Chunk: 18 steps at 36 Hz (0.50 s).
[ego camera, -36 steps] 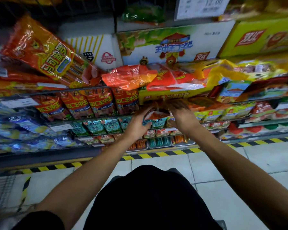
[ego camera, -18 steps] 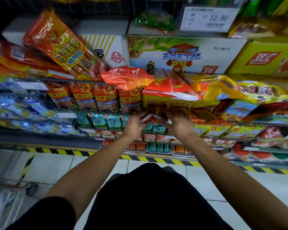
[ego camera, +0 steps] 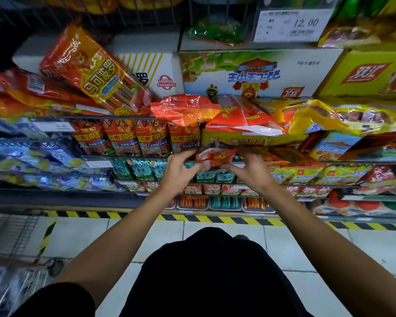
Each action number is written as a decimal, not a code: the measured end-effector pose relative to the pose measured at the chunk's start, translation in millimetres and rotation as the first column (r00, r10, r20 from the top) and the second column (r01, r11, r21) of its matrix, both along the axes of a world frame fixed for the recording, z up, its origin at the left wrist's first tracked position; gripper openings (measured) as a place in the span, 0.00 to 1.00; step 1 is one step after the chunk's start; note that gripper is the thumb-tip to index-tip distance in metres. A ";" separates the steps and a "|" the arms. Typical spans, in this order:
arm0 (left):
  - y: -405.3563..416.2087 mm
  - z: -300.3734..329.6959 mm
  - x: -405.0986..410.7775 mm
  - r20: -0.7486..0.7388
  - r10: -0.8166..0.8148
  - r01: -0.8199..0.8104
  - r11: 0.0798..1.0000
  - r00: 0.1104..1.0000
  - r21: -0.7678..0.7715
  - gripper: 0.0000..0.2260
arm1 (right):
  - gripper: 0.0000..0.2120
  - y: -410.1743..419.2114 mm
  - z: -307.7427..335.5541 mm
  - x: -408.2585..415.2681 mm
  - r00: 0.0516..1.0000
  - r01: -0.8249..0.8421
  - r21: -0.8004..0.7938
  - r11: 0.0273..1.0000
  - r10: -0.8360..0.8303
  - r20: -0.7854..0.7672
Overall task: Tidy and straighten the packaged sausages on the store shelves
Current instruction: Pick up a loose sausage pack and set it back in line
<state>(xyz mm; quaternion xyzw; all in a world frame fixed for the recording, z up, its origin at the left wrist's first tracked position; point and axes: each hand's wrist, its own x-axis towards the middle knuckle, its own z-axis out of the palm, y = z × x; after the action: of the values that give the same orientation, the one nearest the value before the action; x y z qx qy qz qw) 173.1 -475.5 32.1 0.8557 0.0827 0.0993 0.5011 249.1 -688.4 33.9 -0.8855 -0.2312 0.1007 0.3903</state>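
1. Hands meet at the shelf front: left hand (ego camera: 177,172) and right hand (ego camera: 249,171) each pinch one small red sausage pack (ego camera: 215,156), crinkled glossy film.
2. Pack sits just below a long yellow box (ego camera: 252,140).

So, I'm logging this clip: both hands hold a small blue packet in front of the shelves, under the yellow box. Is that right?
Not quite: the packet is red, not blue. The head view shows the left hand and right hand gripping it together in front of the shelves, just under the yellow box.
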 end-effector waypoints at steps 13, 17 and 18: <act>17.4 6.9 -13.3 -0.172 -0.094 0.012 0.904 0.981 -0.428 0.15 | 0.21 3.2 -6.6 -26.1 0.934 -0.009 0.281 0.960 0.109 -0.340; 15.6 7.0 -15.0 -0.129 -0.055 -0.013 0.881 0.990 -0.473 0.11 | 0.20 6.9 -10.3 -29.8 0.923 -0.020 0.293 0.956 0.130 -0.361; 14.9 7.4 -15.7 -0.114 -0.043 -0.017 0.878 0.993 -0.478 0.10 | 0.22 8.1 -10.3 -30.9 0.922 -0.011 0.307 0.952 0.129 -0.365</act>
<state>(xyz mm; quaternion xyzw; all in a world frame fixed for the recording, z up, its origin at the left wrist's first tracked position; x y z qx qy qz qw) 157.4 -460.6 39.5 0.7107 0.1290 0.0204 0.6913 218.2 -680.3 23.7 -0.7708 -0.1955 0.2485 0.5531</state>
